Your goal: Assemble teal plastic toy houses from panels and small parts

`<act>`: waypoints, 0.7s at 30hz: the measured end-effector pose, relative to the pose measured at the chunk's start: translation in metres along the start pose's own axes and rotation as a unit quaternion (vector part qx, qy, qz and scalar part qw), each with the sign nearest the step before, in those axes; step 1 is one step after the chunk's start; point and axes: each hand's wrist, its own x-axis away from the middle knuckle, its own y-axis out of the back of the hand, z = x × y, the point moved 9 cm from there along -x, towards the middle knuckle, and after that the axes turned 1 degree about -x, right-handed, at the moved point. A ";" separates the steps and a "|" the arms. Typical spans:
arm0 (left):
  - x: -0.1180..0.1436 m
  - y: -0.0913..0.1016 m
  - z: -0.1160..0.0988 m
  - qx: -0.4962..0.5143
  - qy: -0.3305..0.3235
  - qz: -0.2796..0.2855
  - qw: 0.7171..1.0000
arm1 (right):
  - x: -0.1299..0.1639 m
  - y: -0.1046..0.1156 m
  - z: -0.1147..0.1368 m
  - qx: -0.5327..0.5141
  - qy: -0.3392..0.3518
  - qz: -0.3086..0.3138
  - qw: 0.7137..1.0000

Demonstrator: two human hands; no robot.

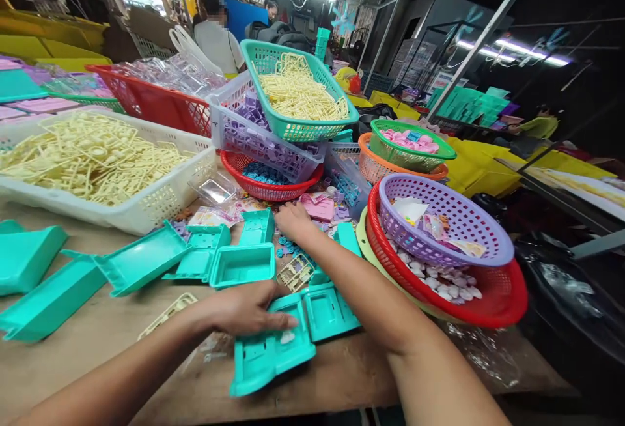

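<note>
My left hand (247, 309) rests flat on an open teal plastic case (273, 348) near the table's front edge, holding it down. My right hand (293, 221) reaches further back, fingers curled down among small blue and pink plastic pieces (288, 247) beside another teal tray (243, 264). What the right hand's fingers grasp is hidden. A cream plastic sprue (295, 272) lies between the two hands. More teal case halves (141, 260) lie scattered to the left.
A white crate of cream sprues (146, 208) stands at left. Stacked baskets crowd the back: teal (297, 129), lavender (263, 146), red (268, 190). A purple basket in a red one (498, 296) sits at right. People work in the background.
</note>
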 end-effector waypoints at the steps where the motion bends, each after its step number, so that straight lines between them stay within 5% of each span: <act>1: 0.003 0.000 0.003 -0.004 0.005 -0.005 1.000 | 0.004 -0.003 0.000 0.001 0.005 0.003 1.000; 9: 0.020 -0.012 0.011 -0.014 0.012 -0.030 0.999 | 0.015 -0.011 -0.009 -0.005 -0.023 0.044 0.999; 14: 0.037 -0.012 0.014 -0.029 0.028 -0.077 0.996 | 0.019 0.020 -0.008 -0.024 -0.041 0.015 0.999; 18: 0.057 -0.004 0.026 -0.024 0.061 -0.119 0.991 | 0.067 0.062 -0.001 -0.095 -0.050 -0.077 0.991; 21: 0.075 0.001 0.035 -0.038 0.096 -0.132 0.986 | 0.135 0.079 0.007 -0.297 -0.066 -0.195 0.932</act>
